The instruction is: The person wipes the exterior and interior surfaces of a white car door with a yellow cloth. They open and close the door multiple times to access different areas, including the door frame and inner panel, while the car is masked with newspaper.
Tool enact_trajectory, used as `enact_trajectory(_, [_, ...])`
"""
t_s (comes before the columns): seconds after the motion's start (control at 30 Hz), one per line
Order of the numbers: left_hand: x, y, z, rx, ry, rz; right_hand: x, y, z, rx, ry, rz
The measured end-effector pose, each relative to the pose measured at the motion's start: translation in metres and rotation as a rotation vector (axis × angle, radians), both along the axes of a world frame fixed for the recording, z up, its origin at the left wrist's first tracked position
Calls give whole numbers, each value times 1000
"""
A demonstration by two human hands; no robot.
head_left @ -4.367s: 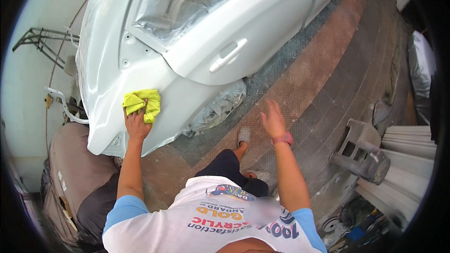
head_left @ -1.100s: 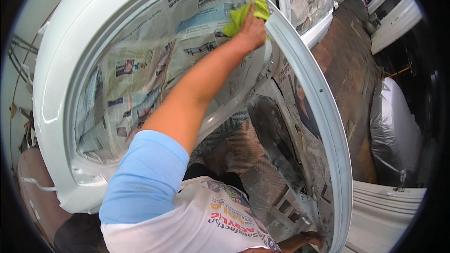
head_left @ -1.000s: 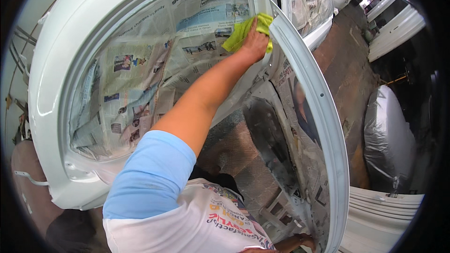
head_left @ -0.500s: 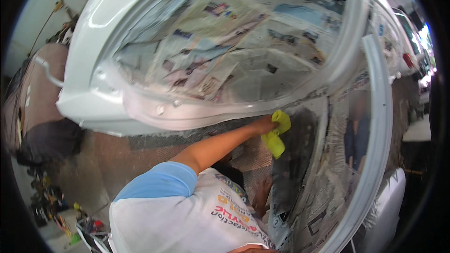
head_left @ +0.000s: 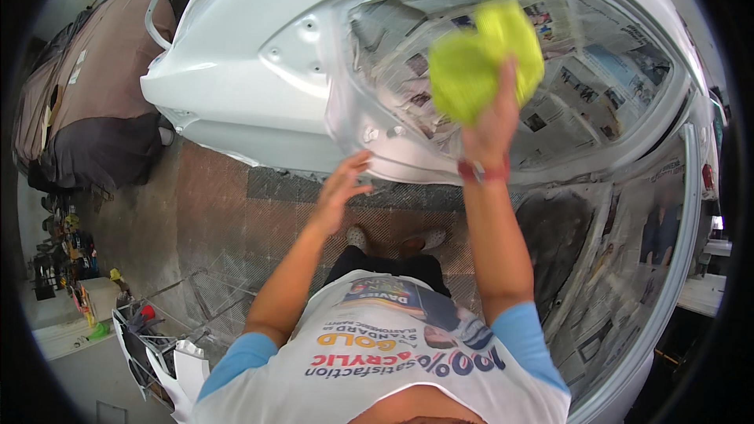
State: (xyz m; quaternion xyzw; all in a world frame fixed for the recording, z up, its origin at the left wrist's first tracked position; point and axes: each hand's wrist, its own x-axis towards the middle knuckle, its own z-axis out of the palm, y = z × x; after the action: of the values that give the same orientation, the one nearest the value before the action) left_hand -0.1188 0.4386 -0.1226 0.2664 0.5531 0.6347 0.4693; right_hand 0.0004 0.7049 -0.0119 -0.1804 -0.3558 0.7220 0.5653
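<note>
A bright yellow-green cloth [head_left: 485, 67], blurred by motion, is raised in front of the newspaper-covered door opening. My right hand [head_left: 493, 122], with a red watch at its wrist, grips the cloth; part of the fingers is hidden behind it. Lower and to the left, my left hand [head_left: 340, 188] is open with its fingers apart, holding nothing. It is close to the lower edge of the white car door [head_left: 228, 94]; whether it touches the door cannot be made out. Masking newspaper [head_left: 585, 114] fills the window area of the door.
At the left stands a car under a brown cover [head_left: 118, 71]. Assorted tools and bottles [head_left: 67, 243] lie farther down that side, near a metal frame [head_left: 184, 306]. On the right, a white door frame [head_left: 685, 212] borders more newspaper. Patterned flooring [head_left: 212, 212] lies below.
The cloth has passed from my left hand to my right and risen from the dark panel to the door opening. My body and view have turned; my left hand is now free.
</note>
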Motion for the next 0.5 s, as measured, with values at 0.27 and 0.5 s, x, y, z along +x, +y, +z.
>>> enact_trajectory(0.27, [-53,-228,-21,-489,179,498,-253,-100,0,949,-917,-341])
enact_trajectory(0.5, [-25,-273,-67,-736,29,616,-182,-204,-170,1053,-830,88])
